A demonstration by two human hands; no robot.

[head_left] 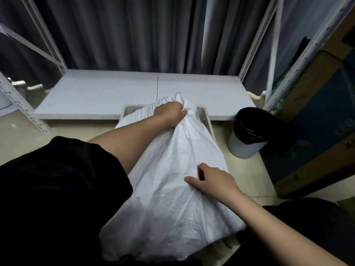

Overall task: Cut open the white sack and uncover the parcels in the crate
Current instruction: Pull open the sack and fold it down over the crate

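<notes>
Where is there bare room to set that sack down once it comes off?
The low grey shelf board behind the crate lies bare between the white rack posts. A floor strip left of the crate is open too. On the right it is crowded: the bin and cardboard boxes. The white sack covers the crate.

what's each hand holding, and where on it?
Left hand has a grip on the sack by its bunched far end, over the crate. Right hand pinches a fold mid-sack.

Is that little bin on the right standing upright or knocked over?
Upright. The bin stands on the floor with its black-lined mouth facing up, beside the crate.
</notes>
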